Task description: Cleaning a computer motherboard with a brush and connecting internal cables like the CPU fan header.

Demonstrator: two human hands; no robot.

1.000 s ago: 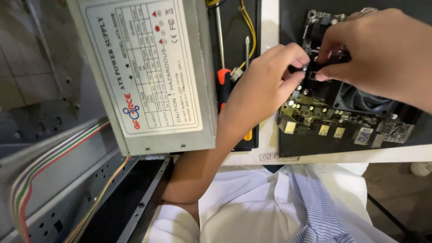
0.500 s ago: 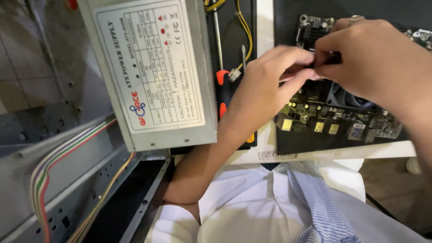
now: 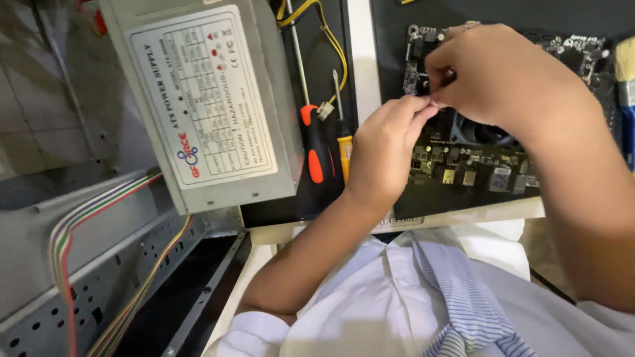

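White tabletop carries a black mat [image 3: 390, 205] with a circuit board [image 3: 476, 162] lying on it near the table's front edge, and both hands work above that board. The left hand [image 3: 387, 149] is curled, thumb and forefinger pinched together at the tips; the right hand [image 3: 496, 79] is closed above it, fingertips meeting the left's over the board's upper left part. What they pinch is too small and too covered to make out. A round fan [image 3: 479, 132] on the board shows partly under the right hand.

Compared with half a second ago, the hands have drawn closer together and sit a little higher over the board, and the view has shifted so that more of the board's front row of connectors [image 3: 463, 175] shows below the left wrist. The power supply has stayed put.

That grey power supply box [image 3: 205, 99] stands tilted at the table's left edge, its label facing up. Yellow and black wires [image 3: 327, 36] run from its top end across the mat. Just beside it lie two screwdrivers: one with a red and black handle [image 3: 314, 142], one with a yellow handle [image 3: 344, 155], the latter partly hidden by the left hand. A brush [image 3: 625, 73] shows at the right edge. Lower left is a grey metal computer case [image 3: 79, 264] with coloured cables [image 3: 63, 251] along it.
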